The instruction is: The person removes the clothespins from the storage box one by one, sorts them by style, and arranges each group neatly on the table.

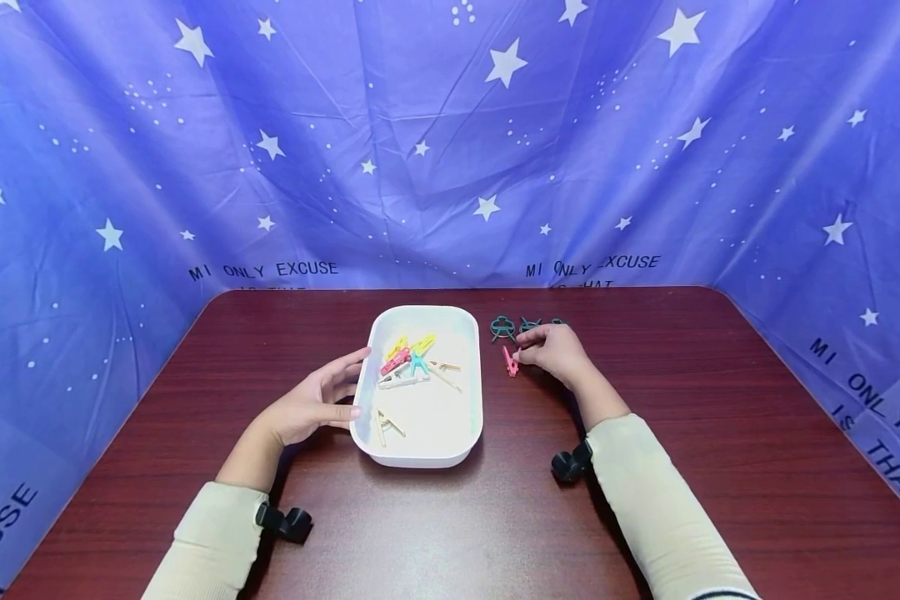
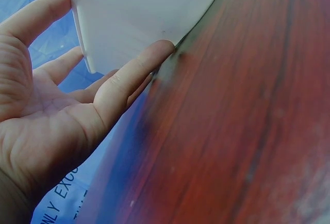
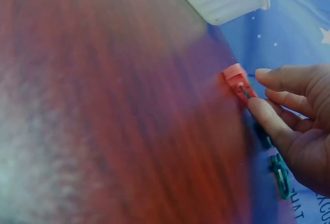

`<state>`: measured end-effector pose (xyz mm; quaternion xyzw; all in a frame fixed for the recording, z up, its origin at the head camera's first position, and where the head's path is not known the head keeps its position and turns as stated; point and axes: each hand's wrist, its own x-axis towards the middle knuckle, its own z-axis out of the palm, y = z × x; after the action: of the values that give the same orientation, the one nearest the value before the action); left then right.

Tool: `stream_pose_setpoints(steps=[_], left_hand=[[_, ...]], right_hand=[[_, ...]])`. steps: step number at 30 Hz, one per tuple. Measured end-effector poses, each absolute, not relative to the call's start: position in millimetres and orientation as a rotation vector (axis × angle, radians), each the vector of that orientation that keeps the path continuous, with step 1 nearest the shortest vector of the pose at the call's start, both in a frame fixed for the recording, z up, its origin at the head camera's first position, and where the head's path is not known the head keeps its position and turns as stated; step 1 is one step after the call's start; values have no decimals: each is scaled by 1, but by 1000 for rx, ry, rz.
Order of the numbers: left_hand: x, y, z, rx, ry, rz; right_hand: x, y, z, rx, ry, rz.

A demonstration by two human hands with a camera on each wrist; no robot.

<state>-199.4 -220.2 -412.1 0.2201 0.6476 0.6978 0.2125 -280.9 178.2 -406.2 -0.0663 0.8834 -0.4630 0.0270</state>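
A white plastic tray (image 1: 420, 458) holds several clothespins, among them a red clothespin (image 1: 395, 361), a turquoise clip (image 1: 418, 363) and a beige clothespin (image 1: 387, 423). My left hand (image 1: 311, 407) rests against the tray's left side, fingers along the rim and thumb on the near left wall (image 2: 134, 23). To the right of the tray, my right hand (image 1: 555, 352) is low over the table beside a pinkish-red clothespin (image 1: 510, 362). The thumb tip meets one end of this clothespin (image 3: 237, 80) in the right wrist view, while the index fingertip stands apart from it.
Green wire-like clips form a row behind the right hand, the leftmost green clip (image 1: 502, 327) being fully in view. The dark red wooden table (image 1: 450, 533) ends at a blue star-printed curtain (image 1: 450, 167). Black wrist cameras sit on both cuffs.
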Motion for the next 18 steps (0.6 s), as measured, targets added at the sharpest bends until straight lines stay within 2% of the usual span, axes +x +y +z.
stream_pose_setpoints(steps=[18], left_hand=[[-199,-219,-412,609,1784,1952]], right_hand=[[-279,159,-364,-366,2655,-1624]])
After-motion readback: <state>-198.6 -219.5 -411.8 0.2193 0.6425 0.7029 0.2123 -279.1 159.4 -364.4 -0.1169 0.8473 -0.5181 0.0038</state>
